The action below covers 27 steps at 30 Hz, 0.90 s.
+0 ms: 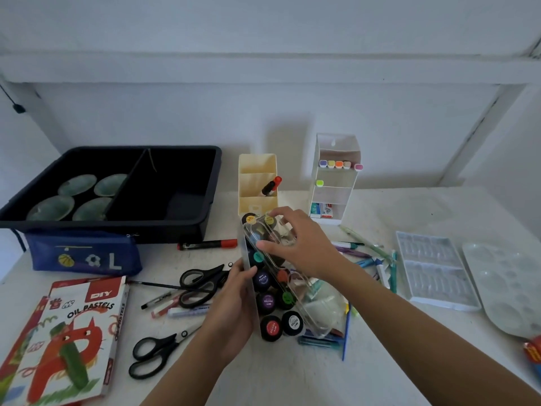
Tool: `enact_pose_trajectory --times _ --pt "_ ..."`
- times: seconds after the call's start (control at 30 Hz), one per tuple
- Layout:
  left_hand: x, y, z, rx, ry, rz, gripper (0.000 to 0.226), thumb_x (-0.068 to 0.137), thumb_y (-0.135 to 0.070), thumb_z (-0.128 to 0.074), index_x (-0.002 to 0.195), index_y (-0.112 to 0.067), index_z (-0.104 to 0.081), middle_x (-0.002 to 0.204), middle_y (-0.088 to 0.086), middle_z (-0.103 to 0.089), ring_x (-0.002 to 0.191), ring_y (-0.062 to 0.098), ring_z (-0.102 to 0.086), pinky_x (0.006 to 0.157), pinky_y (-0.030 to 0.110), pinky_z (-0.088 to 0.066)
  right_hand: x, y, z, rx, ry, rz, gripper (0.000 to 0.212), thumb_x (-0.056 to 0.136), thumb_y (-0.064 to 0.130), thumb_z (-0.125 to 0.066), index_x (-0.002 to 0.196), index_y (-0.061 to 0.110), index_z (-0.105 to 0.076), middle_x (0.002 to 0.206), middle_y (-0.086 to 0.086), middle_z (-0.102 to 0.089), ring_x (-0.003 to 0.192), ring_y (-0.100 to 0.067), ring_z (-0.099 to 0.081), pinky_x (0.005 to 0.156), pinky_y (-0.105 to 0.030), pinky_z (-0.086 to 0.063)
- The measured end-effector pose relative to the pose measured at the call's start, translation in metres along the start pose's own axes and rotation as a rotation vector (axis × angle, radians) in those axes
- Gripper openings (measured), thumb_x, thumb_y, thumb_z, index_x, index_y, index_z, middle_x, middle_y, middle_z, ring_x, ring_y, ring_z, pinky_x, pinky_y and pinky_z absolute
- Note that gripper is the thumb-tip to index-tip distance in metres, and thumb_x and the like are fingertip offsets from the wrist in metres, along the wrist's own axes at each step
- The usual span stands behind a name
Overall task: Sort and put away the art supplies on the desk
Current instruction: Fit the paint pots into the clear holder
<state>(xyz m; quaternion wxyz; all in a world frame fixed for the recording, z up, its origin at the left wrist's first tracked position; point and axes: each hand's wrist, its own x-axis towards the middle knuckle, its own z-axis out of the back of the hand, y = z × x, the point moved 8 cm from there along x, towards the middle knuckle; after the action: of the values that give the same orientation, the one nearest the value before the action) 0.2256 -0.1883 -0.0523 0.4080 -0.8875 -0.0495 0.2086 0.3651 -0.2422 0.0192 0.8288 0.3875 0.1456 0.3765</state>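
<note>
Left hand grips the paint case at its side (right hand clamps its top).

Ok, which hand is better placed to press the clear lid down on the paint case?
Probably right: the right hand holds the clear lid from above, while the left hand grips the left edge of the paint case, steadying it.

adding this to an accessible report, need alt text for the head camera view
The left hand and right hand grip a clear paint case full of small jars at the middle of a white desk. Scissors, pens, an oil pastels box and a black tray lie around it.
</note>
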Motion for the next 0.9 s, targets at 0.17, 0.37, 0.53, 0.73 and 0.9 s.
enact_pose_trajectory --times 0.17,0.37,0.53,0.73,0.9 --pt "0.003 0.0 -0.001 -0.039 -0.016 0.02 0.036 0.107 -0.031 -0.045 0.14 -0.024 -0.058 0.136 0.013 -0.066 0.126 0.033 -0.063 0.105 0.051 -0.047 0.02 -0.002 0.001 -0.037 -0.064 -0.042 0.076 0.069 0.08 -0.065 0.13 0.041 -0.042 0.114 0.016 -0.047 0.104 -0.008 -0.052 0.084 -0.029 -0.048" --pt "0.009 0.003 -0.001 -0.084 -0.028 0.04 0.038 0.107 -0.034 -0.044 0.142 -0.024 -0.056 0.138 0.014 -0.064 0.127 0.034 -0.062 0.106 0.052 -0.047 0.022 -0.002 -0.006 -0.066 -0.032 -0.043 0.091 0.07 0.083 -0.061 0.142 0.032 -0.039 0.129 0.007 -0.048 0.113 -0.008 -0.045 0.09 -0.027 -0.04" --pt "0.01 0.003 -0.002 -0.112 -0.015 0.047 0.043 0.107 -0.037 -0.044 0.146 -0.021 -0.052 0.139 0.014 -0.064 0.127 0.034 -0.062 0.101 0.049 -0.051 0.021 -0.001 -0.003 -0.16 -0.004 -0.03 0.1 0.069 0.084 -0.062 0.149 0.03 -0.036 0.127 0.006 -0.046 0.113 -0.009 -0.042 0.09 -0.028 -0.038" --pt "0.013 0.006 -0.008 -0.156 -0.007 0.025 0.048 0.106 -0.047 -0.04 0.145 -0.022 -0.053 0.13 0.011 -0.069 0.115 0.03 -0.07 0.1 0.053 -0.052 0.025 0.001 0.003 -0.291 -0.105 -0.109 0.094 0.067 0.088 -0.055 0.14 0.03 -0.039 0.122 0.005 -0.05 0.109 -0.016 -0.051 0.079 -0.031 -0.04" --pt "0.014 0.008 -0.014 -0.192 0.037 0.063 0.071 0.097 -0.069 -0.037 0.145 -0.02 -0.053 0.139 0.017 -0.063 0.129 0.034 -0.061 0.102 0.051 -0.053 0.021 0.006 -0.011 -0.368 -0.104 -0.123 0.096 0.068 0.09 -0.049 0.138 0.027 -0.032 0.123 0.001 -0.049 0.113 -0.023 -0.055 0.094 -0.045 -0.047"
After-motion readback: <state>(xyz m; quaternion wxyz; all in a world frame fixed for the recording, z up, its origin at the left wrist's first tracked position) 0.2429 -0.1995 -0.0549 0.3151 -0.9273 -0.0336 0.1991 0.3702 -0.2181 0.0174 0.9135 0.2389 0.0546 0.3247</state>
